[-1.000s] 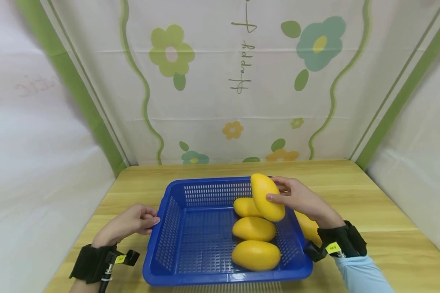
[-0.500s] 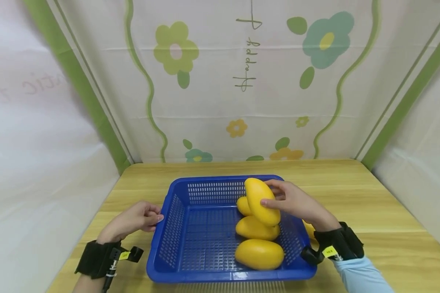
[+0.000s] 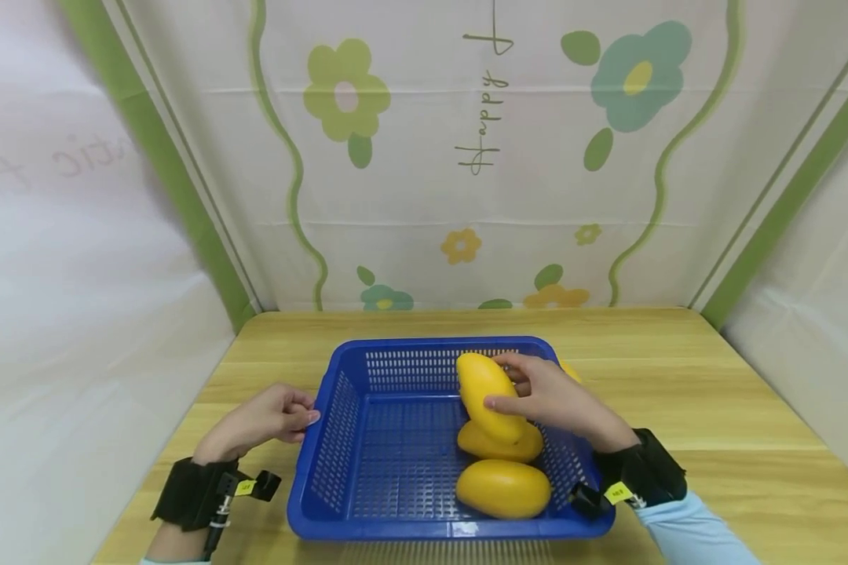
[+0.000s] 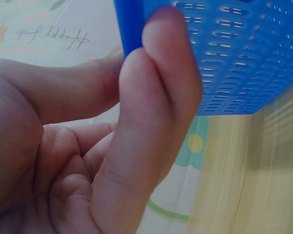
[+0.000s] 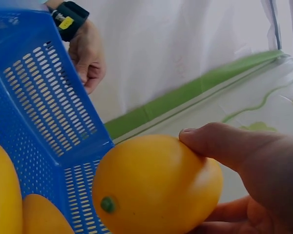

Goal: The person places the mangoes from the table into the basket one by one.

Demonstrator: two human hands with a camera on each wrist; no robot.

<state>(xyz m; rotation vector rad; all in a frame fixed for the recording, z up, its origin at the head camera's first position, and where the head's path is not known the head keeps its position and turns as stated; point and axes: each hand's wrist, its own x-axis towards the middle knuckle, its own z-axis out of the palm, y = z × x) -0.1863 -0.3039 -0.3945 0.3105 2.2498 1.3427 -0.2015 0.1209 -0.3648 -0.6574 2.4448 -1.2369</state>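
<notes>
My right hand grips a yellow mango above the right part of a blue plastic basket. In the right wrist view, the held mango shows a green stem spot, with the thumb on its top. Below it in the basket lie a second mango, partly covered, and a third mango nearer the front. With thumb and fingers, my left hand pinches the basket's left rim; the left wrist view shows the fingers against the blue rim.
The basket stands on a wood-grain table. Beyond the right hand, part of another yellow mango shows outside the basket. White cloth walls with flower prints enclose the table at the back and sides.
My right hand has moved left and slightly down with the mango, deeper over the basket. The mango at the basket's back has become hidden behind it. The left hand stays on the rim.
</notes>
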